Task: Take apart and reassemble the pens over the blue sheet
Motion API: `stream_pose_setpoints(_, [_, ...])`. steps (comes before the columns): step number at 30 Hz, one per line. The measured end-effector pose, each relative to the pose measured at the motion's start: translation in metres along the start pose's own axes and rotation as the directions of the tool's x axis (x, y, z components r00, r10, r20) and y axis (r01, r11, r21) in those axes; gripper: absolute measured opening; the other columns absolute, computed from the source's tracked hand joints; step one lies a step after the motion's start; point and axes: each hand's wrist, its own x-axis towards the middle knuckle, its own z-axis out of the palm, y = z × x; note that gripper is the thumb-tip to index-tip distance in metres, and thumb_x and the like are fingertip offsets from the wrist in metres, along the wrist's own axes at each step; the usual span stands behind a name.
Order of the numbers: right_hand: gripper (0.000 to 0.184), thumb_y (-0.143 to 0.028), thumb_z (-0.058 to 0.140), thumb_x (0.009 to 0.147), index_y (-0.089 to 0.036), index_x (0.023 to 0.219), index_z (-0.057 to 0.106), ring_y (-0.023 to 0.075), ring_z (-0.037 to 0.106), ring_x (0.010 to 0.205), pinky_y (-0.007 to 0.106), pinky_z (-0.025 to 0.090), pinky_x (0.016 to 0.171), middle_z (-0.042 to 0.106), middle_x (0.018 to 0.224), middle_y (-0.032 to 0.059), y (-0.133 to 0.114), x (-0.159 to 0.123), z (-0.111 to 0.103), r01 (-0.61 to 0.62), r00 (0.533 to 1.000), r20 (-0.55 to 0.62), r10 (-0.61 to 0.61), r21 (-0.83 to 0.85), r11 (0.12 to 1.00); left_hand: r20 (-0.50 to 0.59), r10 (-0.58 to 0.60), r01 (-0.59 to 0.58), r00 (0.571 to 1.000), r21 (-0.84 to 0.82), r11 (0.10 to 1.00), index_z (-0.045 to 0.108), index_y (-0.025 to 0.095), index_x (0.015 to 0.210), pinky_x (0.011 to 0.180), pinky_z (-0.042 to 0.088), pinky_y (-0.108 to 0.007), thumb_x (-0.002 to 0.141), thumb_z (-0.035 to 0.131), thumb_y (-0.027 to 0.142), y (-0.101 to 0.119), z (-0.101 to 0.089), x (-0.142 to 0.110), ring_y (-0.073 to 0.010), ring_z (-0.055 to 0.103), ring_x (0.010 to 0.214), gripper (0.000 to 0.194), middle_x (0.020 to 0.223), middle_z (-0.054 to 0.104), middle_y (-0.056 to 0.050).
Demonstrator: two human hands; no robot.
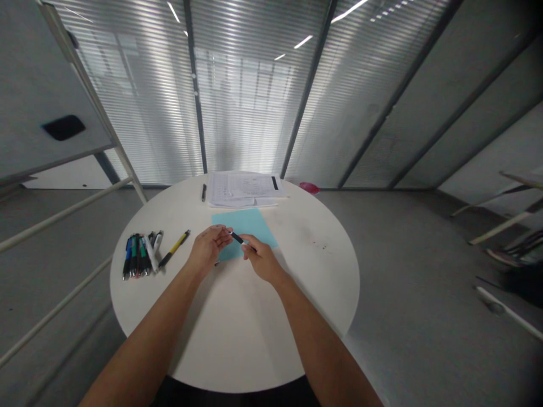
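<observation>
Over a light blue sheet [261, 223] on a round white table, a black and white pen [237, 238] lies between my two hands. My right hand [262, 261] is closed around its lower right end, thumb and fingers pinching it. At its upper left end, the curled fingertips of my left hand [207, 249] close on the tip. A small dark tip of something [217, 263] shows on the table just below my left hand; the rest of it is hidden.
Left on the table lie a cluster of several pens [139, 255] and a yellow and black pen [175, 249]. At the back are printed papers [244, 189] and a dark pen [204, 192]. A white-framed board [63, 85] stands left. A red object [309, 187] shows beyond the table's far edge.
</observation>
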Motion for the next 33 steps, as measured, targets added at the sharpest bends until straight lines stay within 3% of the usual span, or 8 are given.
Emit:
stream_pose_setpoints(11, [0.038,-0.036,0.046,0.091,-0.021,0.124,0.057,0.0105,0.045,0.058,0.022,0.036,0.057,0.055,0.066,-0.0022,0.002,0.0,0.0,-0.013,1.0,-0.005,0.013,0.017,1.0,-0.004,0.014,-0.014,1.0,0.077,0.997,0.063,0.014,0.08,0.075,0.049,-0.032,0.066,0.072,0.031,0.001,0.001,-0.001,-0.0152,0.063,0.073,0.024,0.085,0.069,-0.008])
stream_pose_setpoints(33, [0.037,-0.036,0.045,0.092,-0.023,0.124,0.057,0.0104,0.048,0.057,0.022,0.036,0.056,0.058,0.068,-0.0019,0.002,-0.001,0.0,-0.017,1.0,0.001,0.017,-0.065,0.998,0.031,0.184,-0.183,0.982,0.358,0.916,0.067,0.017,0.081,0.07,0.047,-0.028,0.071,0.068,0.042,-0.009,-0.009,0.005,-0.0151,0.062,0.076,0.028,0.091,0.067,-0.007])
